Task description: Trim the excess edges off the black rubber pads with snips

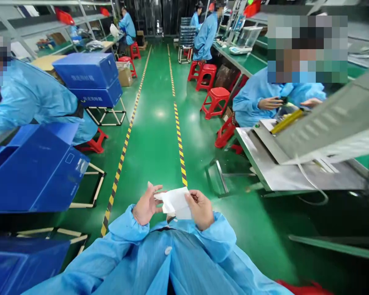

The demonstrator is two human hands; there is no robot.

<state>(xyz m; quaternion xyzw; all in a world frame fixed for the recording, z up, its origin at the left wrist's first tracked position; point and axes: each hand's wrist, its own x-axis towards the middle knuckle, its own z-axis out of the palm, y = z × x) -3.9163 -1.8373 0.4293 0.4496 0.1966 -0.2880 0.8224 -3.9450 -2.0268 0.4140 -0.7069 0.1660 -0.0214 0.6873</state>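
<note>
In front of my blue-coated body is a folded white sheet [177,201]; whether it is paper or a thin wipe I cannot tell. My right hand [202,209] pinches its right edge between thumb and fingers. At the sheet's left corner, my left hand [146,205] has its fingers spread, some of them partly behind the corner. The sheet is creased, with a loose flap toward the left. Both hands are held above the green floor, near my waist.
A green aisle [160,123] runs ahead between striped tape lines. Blue bins [37,168] on racks and a seated person [39,92] are at left. On the right are a metal table [264,164] with a grey machine [332,119], red stools [215,100] and another seated person [252,98].
</note>
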